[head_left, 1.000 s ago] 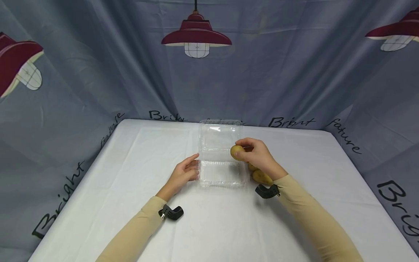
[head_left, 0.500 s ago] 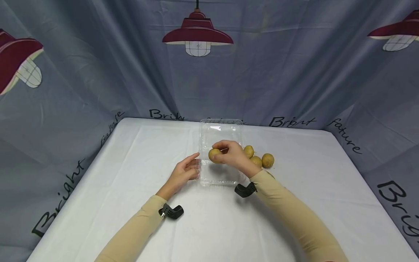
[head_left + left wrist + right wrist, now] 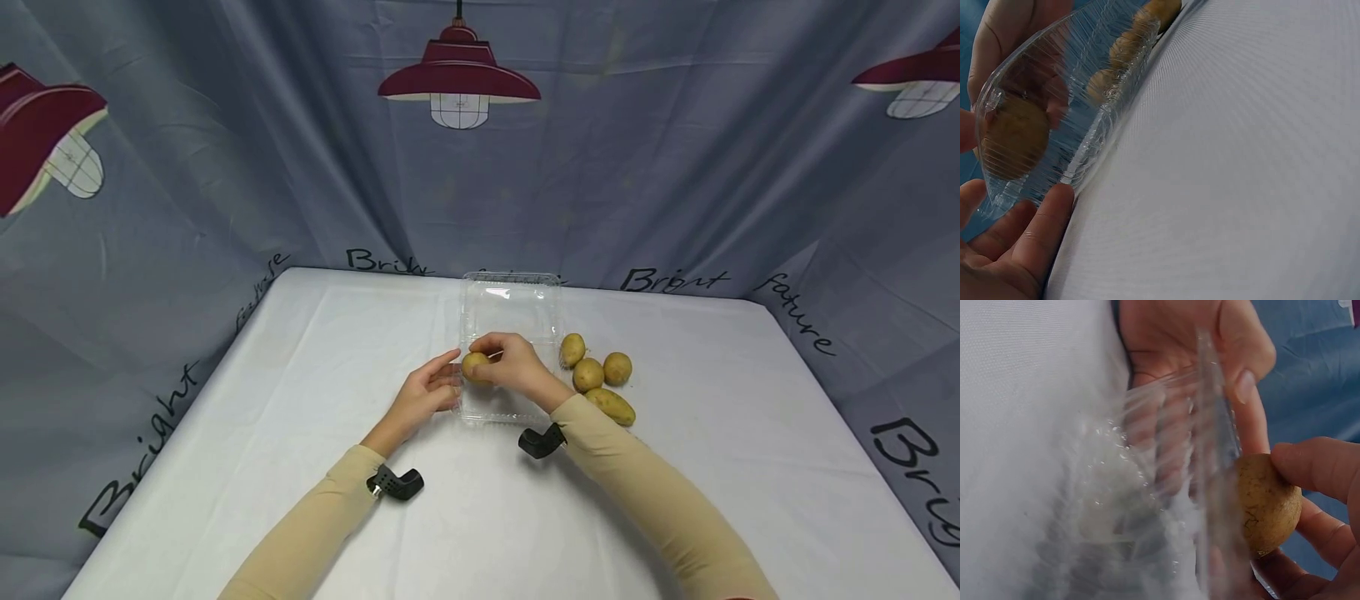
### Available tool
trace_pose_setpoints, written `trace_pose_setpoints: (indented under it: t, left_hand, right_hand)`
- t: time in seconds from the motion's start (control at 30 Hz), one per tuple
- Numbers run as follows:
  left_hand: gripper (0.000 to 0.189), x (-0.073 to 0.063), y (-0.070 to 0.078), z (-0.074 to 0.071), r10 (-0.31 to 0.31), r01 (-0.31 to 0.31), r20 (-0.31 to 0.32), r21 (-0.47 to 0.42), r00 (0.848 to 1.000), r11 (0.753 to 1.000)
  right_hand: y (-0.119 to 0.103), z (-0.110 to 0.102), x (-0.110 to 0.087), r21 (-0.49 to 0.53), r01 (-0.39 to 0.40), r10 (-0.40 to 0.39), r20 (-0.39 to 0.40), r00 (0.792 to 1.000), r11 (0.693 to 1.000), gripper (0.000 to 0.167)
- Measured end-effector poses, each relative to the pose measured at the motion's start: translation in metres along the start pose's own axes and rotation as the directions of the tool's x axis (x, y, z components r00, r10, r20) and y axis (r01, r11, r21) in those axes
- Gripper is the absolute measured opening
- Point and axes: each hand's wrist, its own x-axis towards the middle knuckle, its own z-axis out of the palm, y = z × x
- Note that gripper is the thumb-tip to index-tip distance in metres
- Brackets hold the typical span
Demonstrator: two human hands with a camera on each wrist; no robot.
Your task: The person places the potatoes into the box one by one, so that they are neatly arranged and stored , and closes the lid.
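Observation:
A small round potato [image 3: 474, 366] is pinched between the thumb and fingers of my right hand [image 3: 519, 367]. It is at the left end of a clear plastic clamshell box [image 3: 498, 408], whose lid [image 3: 512, 310] lies folded back at the far side. In the right wrist view the potato [image 3: 1269, 503] shows partly behind the box wall. My left hand [image 3: 416, 402] rests at the box's left side, fingers extended. Seen from the left wrist, a fingertip [image 3: 1061, 190] touches the box's lower edge, and the held potato [image 3: 1015, 139] shows through the ribbed wall.
To the right of the box lie several potatoes: one [image 3: 572, 350] beside its edge, two round ones [image 3: 588, 375] near it, and a longer one [image 3: 611, 406] nearest the right sleeve. A white cloth [image 3: 465, 517] covers the table; a blue-grey curtain [image 3: 600, 167] hangs behind.
My right hand has carried the potato leftward from the box's right side to its left end and lowered it. The potatoes on the right came into view. My left hand stays in place.

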Motion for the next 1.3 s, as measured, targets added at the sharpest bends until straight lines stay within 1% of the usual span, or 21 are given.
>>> trace_pose_setpoints:
  t: [0.23,0.4,0.57,0.83,1.17,1.3]
  left_hand:
    - [0.075,-0.001,0.002,0.0,-0.003,0.003,0.0,0.009,1.0,1.0]
    - [0.074,-0.001,0.003,0.001,-0.01,0.01,-0.005,0.015,1.0,1.0]
    - [0.073,-0.001,0.002,0.0,0.005,-0.005,0.005,0.019,1.0,1.0]
    - [0.073,0.0,0.001,0.0,0.015,-0.016,0.009,0.021,1.0,1.0]
    - [0.074,-0.001,0.002,0.001,0.0,0.0,0.004,0.006,1.0,1.0]
    - [0.073,0.0,0.002,0.001,-0.003,0.003,0.004,0.004,1.0,1.0]
  right_hand:
    - [0.004,0.006,0.0,-0.04,-0.006,0.005,-0.007,1.0,0.999,0.036]
    - [0.006,0.009,0.001,-0.071,-0.039,0.038,-0.01,0.999,0.997,0.037]
    - [0.01,0.011,0.001,-0.095,-0.061,0.06,-0.007,0.998,0.994,0.036]
    - [0.014,0.013,0.001,-0.109,-0.038,0.037,-0.011,0.999,0.993,0.035]
    - [0.013,0.011,0.001,-0.117,-0.041,0.042,-0.001,0.999,0.992,0.038]
    - [0.011,0.01,-0.001,-0.145,-0.038,0.04,0.008,0.999,0.989,0.041]
